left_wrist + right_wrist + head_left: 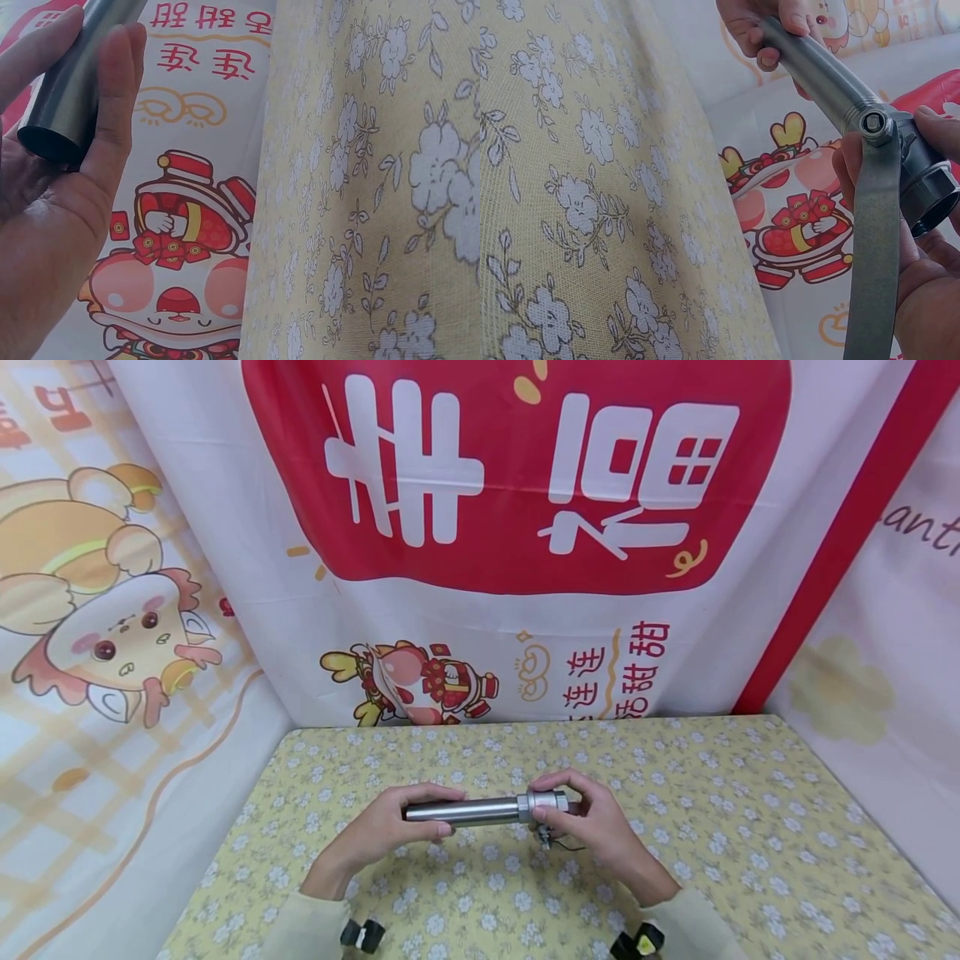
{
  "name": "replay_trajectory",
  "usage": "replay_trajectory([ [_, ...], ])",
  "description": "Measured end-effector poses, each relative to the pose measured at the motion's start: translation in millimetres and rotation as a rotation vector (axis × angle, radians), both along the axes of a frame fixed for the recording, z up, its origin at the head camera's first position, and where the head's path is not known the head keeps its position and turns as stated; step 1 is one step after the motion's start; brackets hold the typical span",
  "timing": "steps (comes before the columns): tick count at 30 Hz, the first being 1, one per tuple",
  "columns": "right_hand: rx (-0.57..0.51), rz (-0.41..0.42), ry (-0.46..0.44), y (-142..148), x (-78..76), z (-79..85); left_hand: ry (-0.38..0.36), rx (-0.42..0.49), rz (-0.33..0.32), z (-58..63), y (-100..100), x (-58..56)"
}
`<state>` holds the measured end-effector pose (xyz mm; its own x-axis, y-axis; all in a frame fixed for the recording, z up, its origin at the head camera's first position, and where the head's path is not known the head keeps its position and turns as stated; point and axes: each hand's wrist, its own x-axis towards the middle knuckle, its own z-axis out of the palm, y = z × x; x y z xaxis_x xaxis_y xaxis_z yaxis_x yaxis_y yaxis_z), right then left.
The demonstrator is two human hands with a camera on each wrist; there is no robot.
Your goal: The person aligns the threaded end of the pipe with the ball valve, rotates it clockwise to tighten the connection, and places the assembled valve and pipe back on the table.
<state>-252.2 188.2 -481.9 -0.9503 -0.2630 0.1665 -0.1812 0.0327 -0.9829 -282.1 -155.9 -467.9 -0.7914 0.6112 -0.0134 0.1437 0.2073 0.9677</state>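
Note:
A smooth metal pipe [465, 812] is held level above the table, joined at its right end to a ball valve [543, 803]. My left hand [378, 828] grips the pipe's left end, fingers on the far side and thumb on the near side. Seen from the left wrist, the pipe [71, 90] shows its round end over the palm. My right hand [603, 827] holds the valve body between thumb and fingers. In the right wrist view some thread shows where the pipe meets the valve [924, 165], and a long flat lever [877, 255] hangs from the valve.
A table with a yellow floral cloth [480, 902] lies below the hands. Printed white and red fabric [495, 618] hangs behind it, with more printed fabric [187, 827] along the left side and on the right.

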Motion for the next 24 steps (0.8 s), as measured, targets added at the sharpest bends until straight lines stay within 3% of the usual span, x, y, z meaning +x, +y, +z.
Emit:
replay_trajectory([
  [13,-0.022,-0.002,-0.015,-1.1,0.0,2.2,-0.046,0.11,-0.013,-3.2,-2.5,-4.5],
  [24,-0.039,0.005,-0.013,-0.2,2.3,4.3,-0.007,0.124,-0.028,-5.2,-1.8,-6.0],
])
